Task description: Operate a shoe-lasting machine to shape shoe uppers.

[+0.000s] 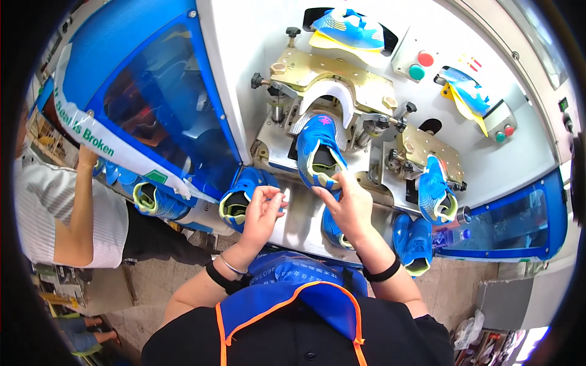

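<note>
A blue shoe (317, 146) with a yellow-green lining sits toe-up on the metal mould of a white machine (244, 36). My right hand (351, 207) reaches up to its heel, and the forefinger and thumb pinch the heel collar. Under that hand lies another blue shoe (332, 230) on the steel shelf (299, 222). My left hand (262, 210) hovers over the shelf with bent fingers, right beside a third blue shoe (239, 198). Whether it holds anything is hidden.
A second mould station on the right holds a blue shoe (436, 189), with a pair of shoes (414, 239) below it. Shoe uppers (351, 27) lie on top near red and green buttons (421, 66). A blue guard panel (152, 104) stands left. A co-worker in a striped shirt (55, 207) works there.
</note>
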{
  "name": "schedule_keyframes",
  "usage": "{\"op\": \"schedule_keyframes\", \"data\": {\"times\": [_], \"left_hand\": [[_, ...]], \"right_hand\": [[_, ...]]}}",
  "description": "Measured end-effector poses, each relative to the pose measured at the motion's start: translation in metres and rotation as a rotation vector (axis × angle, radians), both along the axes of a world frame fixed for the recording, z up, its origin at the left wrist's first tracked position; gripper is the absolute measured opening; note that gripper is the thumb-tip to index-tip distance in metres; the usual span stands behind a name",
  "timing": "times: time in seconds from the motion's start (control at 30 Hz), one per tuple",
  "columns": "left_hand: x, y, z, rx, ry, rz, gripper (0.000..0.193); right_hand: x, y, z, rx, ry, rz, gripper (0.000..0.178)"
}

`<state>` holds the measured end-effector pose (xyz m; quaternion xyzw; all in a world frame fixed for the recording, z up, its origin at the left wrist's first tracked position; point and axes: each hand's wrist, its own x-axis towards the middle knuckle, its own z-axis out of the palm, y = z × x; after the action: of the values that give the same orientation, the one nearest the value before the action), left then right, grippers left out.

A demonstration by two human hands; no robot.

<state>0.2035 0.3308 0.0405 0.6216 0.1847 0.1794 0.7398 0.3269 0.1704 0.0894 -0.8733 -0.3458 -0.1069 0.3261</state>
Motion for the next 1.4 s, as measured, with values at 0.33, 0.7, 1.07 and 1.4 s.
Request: {"op": "schedule_keyframes", "data": {"times": [0.33,0.7,1.07,1.4], "left_hand": [[0.068,0.014,0.014,-0.463,0.276,-0.074,0.055],[0.050,-0.019,0.080,-0.687,-0.169,-0.442,0.050],[0.108,-0.129,0.023,-0.679,0.197,-0.872,0.021],[0.136,-0.197,-0.012,-0.454,0.536,-0.967,0.027]], "right_hand": [[-0.016,0.027,0.006,0.001,0.012,0.060,0.035],[-0.044,-0.115,0.027,0.065,-0.164,0.313,0.050],[-0.126,-0.260,-0.052,-0.129,-0.073,-0.157,0.039],[-0.094,-0.359,-0.023,-0.216,0.097,-0.577,0.044]]}}
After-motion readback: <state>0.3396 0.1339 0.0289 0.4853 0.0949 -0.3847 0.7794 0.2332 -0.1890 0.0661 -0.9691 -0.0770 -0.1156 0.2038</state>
